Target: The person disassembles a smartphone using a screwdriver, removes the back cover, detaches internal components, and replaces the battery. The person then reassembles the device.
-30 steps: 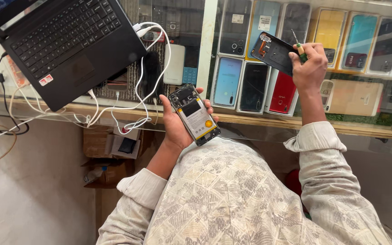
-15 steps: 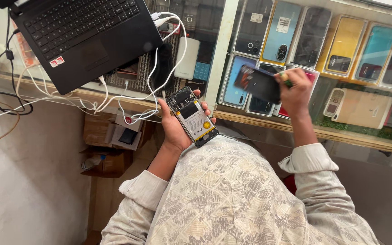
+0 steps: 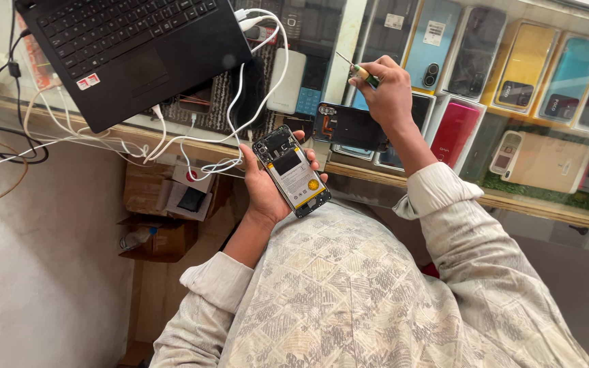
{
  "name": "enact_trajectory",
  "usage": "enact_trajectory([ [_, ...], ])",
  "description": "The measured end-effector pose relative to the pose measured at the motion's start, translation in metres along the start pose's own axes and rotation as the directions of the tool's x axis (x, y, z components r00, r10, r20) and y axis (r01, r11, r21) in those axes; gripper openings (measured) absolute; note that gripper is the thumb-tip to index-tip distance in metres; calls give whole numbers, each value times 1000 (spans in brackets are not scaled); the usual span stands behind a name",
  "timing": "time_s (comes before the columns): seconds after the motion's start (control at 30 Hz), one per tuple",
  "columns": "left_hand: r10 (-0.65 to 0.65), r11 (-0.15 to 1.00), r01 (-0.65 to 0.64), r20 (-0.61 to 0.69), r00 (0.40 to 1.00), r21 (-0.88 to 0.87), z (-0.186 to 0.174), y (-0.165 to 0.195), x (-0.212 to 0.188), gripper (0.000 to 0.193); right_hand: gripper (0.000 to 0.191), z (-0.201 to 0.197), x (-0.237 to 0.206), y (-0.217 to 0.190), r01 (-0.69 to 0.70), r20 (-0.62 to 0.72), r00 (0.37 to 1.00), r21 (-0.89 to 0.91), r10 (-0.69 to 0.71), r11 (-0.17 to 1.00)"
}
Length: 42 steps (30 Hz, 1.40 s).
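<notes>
My left hand holds an opened phone, back up, with its battery and circuit board showing, just in front of the glass counter's edge. My right hand is above the glass, gripping a small screwdriver with a green and yellow handle. A black phone back cover lies on the glass just below that hand; whether the fingers still touch it I cannot tell.
A black laptop sits at the upper left on the glass counter, with white cables trailing from it and a white power bank beside it. Several phones and boxes lie under the glass. Cardboard boxes stand on the floor below.
My right hand has come down and left, from holding the black back cover up in the air to the glass, where the cover now lies. My left hand keeps the opened phone still.
</notes>
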<state>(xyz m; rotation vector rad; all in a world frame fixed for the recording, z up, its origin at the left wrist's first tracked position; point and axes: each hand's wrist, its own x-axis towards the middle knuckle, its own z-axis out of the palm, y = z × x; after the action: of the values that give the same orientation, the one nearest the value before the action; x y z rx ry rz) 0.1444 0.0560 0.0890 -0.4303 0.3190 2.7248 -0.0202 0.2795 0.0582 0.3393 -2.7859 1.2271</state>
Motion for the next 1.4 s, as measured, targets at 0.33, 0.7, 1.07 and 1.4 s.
enact_trajectory([
  [0.33, -7, 999, 7, 29, 1000, -32, -5, 8, -15, 103, 11, 6, 1, -20, 40, 43, 999, -154, -34, 987],
  [0.7, -29, 999, 30, 57, 998, -17, 4, 2, -22, 105, 15, -5, 5, -37, 130, 150, 985, -364, -79, 923],
  [1.07, -6, 1000, 8, 75, 997, -29, 1, 10, -36, 104, 14, -18, -55, -30, 114, 99, 989, -91, -105, 989],
  [1.4, -46, 999, 45, 52, 998, 18, 0, 0, -30, 103, 12, -7, -43, -25, -156, -4, 988, 25, 156, 987],
])
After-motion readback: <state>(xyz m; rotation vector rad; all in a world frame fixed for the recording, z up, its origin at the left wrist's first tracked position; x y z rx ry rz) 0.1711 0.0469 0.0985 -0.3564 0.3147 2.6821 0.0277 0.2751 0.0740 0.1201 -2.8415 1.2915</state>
